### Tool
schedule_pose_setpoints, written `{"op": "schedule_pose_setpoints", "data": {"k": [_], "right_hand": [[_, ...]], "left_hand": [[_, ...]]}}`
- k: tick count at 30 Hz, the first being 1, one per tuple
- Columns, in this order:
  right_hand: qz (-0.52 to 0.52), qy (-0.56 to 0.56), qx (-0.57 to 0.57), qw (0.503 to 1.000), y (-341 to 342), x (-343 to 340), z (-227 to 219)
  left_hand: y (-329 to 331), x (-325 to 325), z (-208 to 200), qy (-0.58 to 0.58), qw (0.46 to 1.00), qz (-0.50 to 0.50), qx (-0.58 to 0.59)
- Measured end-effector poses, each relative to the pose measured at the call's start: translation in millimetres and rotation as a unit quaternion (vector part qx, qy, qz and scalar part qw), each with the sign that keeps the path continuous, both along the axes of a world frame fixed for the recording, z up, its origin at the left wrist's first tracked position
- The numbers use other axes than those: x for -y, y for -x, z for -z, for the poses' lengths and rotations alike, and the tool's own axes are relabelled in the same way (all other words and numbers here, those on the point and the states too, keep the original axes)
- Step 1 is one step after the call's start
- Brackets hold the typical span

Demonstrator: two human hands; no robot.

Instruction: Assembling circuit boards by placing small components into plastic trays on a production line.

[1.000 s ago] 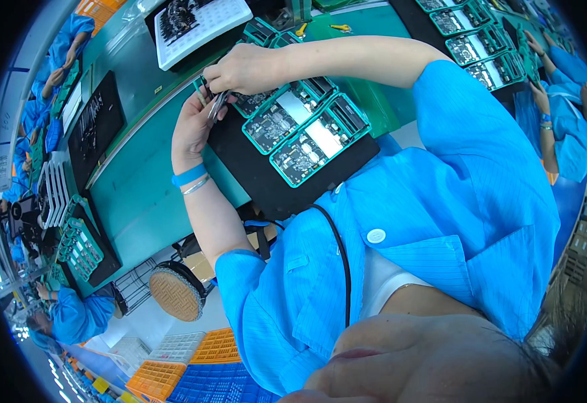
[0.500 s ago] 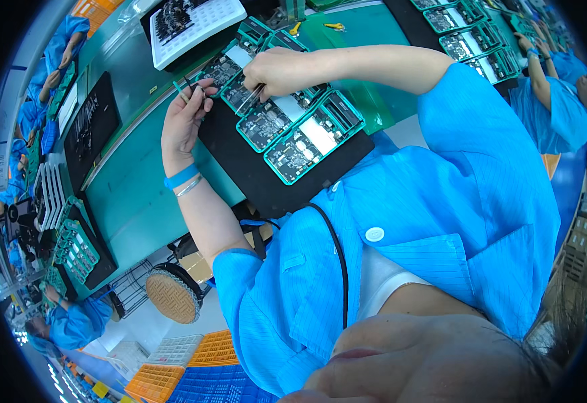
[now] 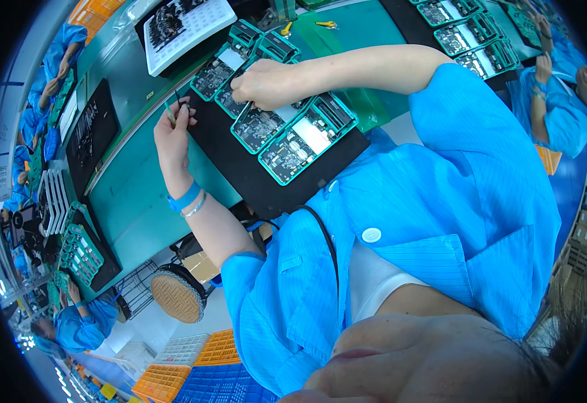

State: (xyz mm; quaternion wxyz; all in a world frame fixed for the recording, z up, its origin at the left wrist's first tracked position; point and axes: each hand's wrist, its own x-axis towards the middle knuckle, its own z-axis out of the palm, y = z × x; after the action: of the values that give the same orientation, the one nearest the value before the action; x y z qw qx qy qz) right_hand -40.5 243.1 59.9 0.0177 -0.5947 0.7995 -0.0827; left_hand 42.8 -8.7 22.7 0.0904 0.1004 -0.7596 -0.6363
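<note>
My left hand (image 3: 174,138) is raised beside the far-left end of a row of circuit boards, its fingers closed around a thin green stick-like tool (image 3: 170,113) and a small dark piece. My right hand (image 3: 265,85) bends over the middle of the row, pinching slim metal tweezers (image 3: 242,113) whose tip points down at a circuit board (image 3: 258,127) in a green frame. Nearest me lies another framed circuit board (image 3: 286,161) with a white panel. The right hand and forearm partly cover the boards behind.
The boards lie on a black mat (image 3: 239,176) over a green bench (image 3: 132,201). Behind is a white tray (image 3: 223,17) of black parts, with yellow-handled pieces (image 3: 327,25) to its right. A round stool (image 3: 174,295) stands below left. Co-workers in blue sit at both sides.
My left hand has drawn slightly left and toward me, away from the board's edge. My right hand has shifted a little left and nearer, the tweezers now over the board. The whole view has shifted slightly.
</note>
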Motion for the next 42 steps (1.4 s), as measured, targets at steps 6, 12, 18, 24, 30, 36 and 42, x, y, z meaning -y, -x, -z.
{"op": "schedule_pose_setpoints", "data": {"k": [6,12,18,24,30,36,42], "right_hand": [[0.032,-0.028,0.058,0.997,10,-1,-11],[0.094,0.072,0.156,0.981,24,-20,-25],[0.109,0.116,0.135,0.978,19,-49,-25],[0.134,0.169,0.112,0.970,17,-76,-18],[0.148,0.183,0.109,0.966,17,-91,-10],[0.156,0.181,0.123,0.963,14,-98,-10],[0.152,0.210,0.122,0.958,15,-99,-4]], "left_hand": [[-56,-39,-25,0.259,0.964,-0.059,0.012],[-98,-108,-29,0.260,0.960,0.050,-0.093],[-94,-143,-26,0.303,0.947,0.045,-0.094],[-88,-153,-16,0.349,0.928,0.051,-0.117],[-87,-159,-14,0.376,0.916,0.044,-0.136],[-90,-160,-14,0.378,0.920,0.042,-0.094],[-85,-169,-7,0.422,0.895,0.016,-0.144]]}}
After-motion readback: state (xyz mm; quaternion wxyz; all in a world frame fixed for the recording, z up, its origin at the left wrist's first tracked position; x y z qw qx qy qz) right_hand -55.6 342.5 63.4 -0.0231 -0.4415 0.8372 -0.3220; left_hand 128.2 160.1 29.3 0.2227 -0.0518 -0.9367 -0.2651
